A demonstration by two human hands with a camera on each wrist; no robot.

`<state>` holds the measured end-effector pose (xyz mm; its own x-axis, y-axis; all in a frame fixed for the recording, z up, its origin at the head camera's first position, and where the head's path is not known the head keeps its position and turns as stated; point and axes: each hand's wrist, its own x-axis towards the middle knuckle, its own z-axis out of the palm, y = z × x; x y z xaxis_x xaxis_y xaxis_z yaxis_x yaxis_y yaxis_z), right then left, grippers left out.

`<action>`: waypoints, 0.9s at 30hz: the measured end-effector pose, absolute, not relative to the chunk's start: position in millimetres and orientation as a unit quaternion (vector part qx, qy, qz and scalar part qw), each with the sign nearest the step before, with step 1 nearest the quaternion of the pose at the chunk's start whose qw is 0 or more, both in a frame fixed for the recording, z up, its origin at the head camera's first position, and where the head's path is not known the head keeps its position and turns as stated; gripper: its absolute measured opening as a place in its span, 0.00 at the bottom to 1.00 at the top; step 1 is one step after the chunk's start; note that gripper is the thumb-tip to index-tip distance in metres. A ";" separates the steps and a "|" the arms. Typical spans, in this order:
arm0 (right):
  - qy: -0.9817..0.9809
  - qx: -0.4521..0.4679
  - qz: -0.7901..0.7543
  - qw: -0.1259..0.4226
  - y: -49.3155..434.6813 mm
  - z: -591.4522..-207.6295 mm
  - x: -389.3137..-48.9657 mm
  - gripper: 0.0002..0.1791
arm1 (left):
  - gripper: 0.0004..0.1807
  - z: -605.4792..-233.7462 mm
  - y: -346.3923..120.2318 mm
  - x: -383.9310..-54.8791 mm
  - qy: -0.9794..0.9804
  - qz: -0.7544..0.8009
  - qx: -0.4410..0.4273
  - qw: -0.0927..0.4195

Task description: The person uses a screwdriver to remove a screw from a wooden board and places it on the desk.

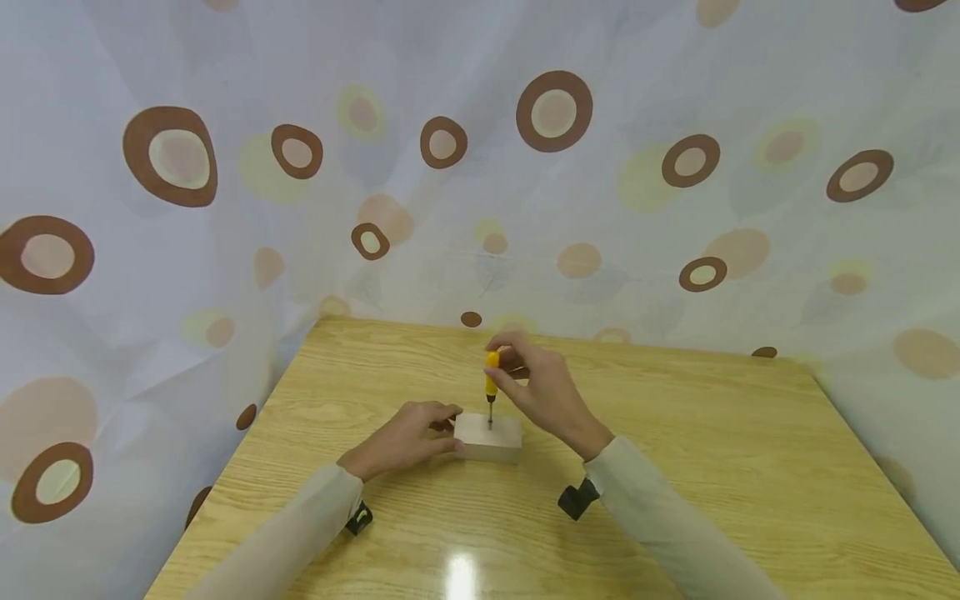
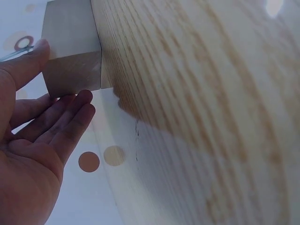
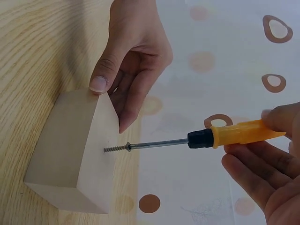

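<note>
A pale wooden block (image 1: 487,451) lies on the table, with a screw (image 3: 116,149) standing in its top face, much of the thread still showing. My right hand (image 1: 546,387) grips the yellow handle of a screwdriver (image 3: 243,133) between thumb and fingers. The screwdriver stands upright, its tip meeting the screw head. At the block's left end my left hand (image 1: 408,435) holds the block, thumb on the near side and fingers at the far side. In the left wrist view the thumb and fingertips lie around the block's end.
The wood-grain table (image 1: 720,467) spreads around the block on all sides. A white sheet (image 1: 480,192) with brown and beige circles hangs behind and at both sides. Dark wrist cameras (image 1: 577,499) sit under both sleeves.
</note>
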<state>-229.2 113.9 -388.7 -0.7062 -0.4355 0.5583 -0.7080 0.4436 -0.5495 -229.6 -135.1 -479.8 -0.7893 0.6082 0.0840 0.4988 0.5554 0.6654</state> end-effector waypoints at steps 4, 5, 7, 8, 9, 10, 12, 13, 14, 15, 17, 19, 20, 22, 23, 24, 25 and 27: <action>-0.828 0.333 0.409 0.190 111.5 -388.9 -230.0 0.14 | 0.29 -479.8 -135.7 -230.3 0.879 0.348 0.317 0.076; -0.829 0.330 0.408 0.195 111.2 -388.5 -229.9 0.13 | 0.29 -479.9 -135.7 -230.4 0.879 0.347 0.317 0.077; -0.830 0.324 0.407 0.201 110.8 -387.1 -230.2 0.13 | 0.29 -480.0 -135.8 -230.4 0.878 0.348 0.319 0.077; -0.833 0.320 0.405 0.199 110.9 -386.3 -230.3 0.13 | 0.30 -479.9 -135.8 -230.3 0.878 0.348 0.320 0.077; -0.835 0.317 0.405 0.196 111.1 -385.5 -230.5 0.13 | 0.30 -479.6 -135.8 -230.2 0.877 0.349 0.321 0.078; -0.837 0.315 0.406 0.188 111.4 -384.6 -230.8 0.12 | 0.30 -479.3 -135.8 -229.9 0.876 0.351 0.321 0.078; -0.839 0.315 0.411 0.164 112.2 -383.0 -231.6 0.11 | 0.30 -478.7 -136.0 -229.5 0.875 0.354 0.322 0.078; -0.838 0.319 0.417 0.148 113.5 -381.9 -232.3 0.10 | 0.30 -477.9 -135.2 -229.5 0.875 0.354 0.321 0.077; -0.836 0.323 0.424 0.131 114.6 -380.7 -233.0 0.09 | 0.30 -477.4 -134.7 -229.8 0.876 0.355 0.319 0.075; -0.832 0.328 0.433 0.113 115.7 -379.4 -233.5 0.09 | 0.29 -476.9 -134.1 -230.0 0.876 0.355 0.317 0.074; -0.825 0.334 0.448 0.084 117.4 -376.9 -233.9 0.07 | 0.29 -476.1 -133.1 -230.4 0.879 0.354 0.312 0.071; -0.821 0.332 0.459 0.072 117.5 -375.8 -233.8 0.07 | 0.28 -475.7 -132.4 -230.8 0.881 0.352 0.307 0.068; -0.822 0.325 0.462 0.075 116.9 -376.0 -233.3 0.07 | 0.28 -475.9 -132.2 -230.8 0.883 0.352 0.305 0.066; -0.825 0.307 0.466 0.090 115.0 -377.5 -231.7 0.08 | 0.28 -476.3 -131.9 -230.6 0.885 0.349 0.303 0.063; -0.828 0.295 0.466 0.103 114.0 -378.7 -230.7 0.09 | 0.28 -476.9 -131.7 -230.7 0.885 0.349 0.303 0.063; -0.830 0.282 0.467 0.117 113.2 -380.4 -229.8 0.11 | 0.28 -477.2 -131.4 -230.6 0.884 0.350 0.303 0.063; -0.831 0.270 0.469 0.130 112.6 -381.8 -228.8 0.12 | 0.28 -477.4 -131.1 -230.3 0.883 0.351 0.303 0.064; -0.831 0.248 0.475 0.150 112.4 -383.2 -227.4 0.13 | 0.29 -477.9 -130.2 -230.5 0.883 0.351 0.306 0.064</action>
<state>-227.4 112.4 -383.2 -0.8319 -0.2701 0.4848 -0.5548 0.4262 -0.7145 -230.5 -130.2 -477.9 -0.8050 0.5846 0.1010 0.4942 0.5665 0.6594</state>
